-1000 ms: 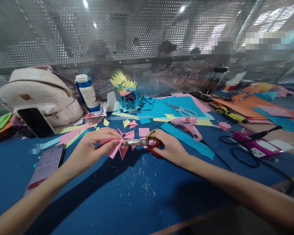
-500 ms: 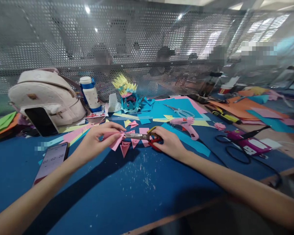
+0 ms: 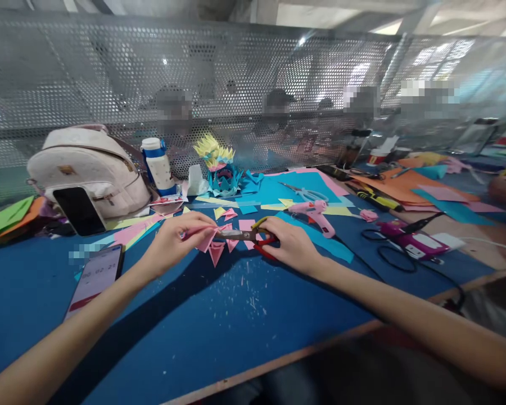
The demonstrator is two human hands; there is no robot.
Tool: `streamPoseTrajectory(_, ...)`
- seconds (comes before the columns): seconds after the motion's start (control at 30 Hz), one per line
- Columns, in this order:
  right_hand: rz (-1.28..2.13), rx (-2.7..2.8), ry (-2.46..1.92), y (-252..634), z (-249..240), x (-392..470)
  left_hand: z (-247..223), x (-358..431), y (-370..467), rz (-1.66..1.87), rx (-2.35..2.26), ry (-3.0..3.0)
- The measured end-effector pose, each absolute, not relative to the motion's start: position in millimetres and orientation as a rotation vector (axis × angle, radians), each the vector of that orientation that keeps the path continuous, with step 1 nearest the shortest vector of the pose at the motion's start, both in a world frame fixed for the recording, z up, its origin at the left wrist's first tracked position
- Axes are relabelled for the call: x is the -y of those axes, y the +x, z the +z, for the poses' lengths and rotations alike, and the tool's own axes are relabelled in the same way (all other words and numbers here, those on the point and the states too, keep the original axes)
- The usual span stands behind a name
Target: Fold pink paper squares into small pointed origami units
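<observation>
- From the head view, a perforated screen [image 3: 122,67] stands behind the blue surface [image 3: 211,349].
- The left hand [image 3: 168,246] pinches folded pink paper [image 3: 204,243], fingers closed.
- The right hand [image 3: 296,247] curls round the handles of the scissors [image 3: 245,235], blades at the paper; trimming, I'd judge, needing fingertips kept clear.
- Pink triangles [image 3: 215,255] crowd beneath; the glue gun [image 3: 314,214] lies beyond the right hand.

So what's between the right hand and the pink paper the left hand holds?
Scissors: their blades point from the right hand toward the pink paper in the left hand, as the head view shows.
</observation>
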State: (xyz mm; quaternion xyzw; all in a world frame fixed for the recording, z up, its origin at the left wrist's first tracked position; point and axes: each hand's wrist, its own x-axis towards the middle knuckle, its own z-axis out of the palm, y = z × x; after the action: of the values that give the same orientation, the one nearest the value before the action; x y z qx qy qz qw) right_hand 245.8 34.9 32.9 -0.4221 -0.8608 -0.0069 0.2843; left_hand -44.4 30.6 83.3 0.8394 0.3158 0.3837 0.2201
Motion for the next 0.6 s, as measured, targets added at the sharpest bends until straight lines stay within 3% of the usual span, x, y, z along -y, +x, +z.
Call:
streamPoseTrajectory(0.33,-0.112,2.317,-1.299,255,42,-40,88,-35,-51,1.077,-0.937,2.243)
streamPoseTrajectory(0.6,-0.23,2.352,-1.503,251,57,-92,80,-36,-54,0.899,-0.952,2.17)
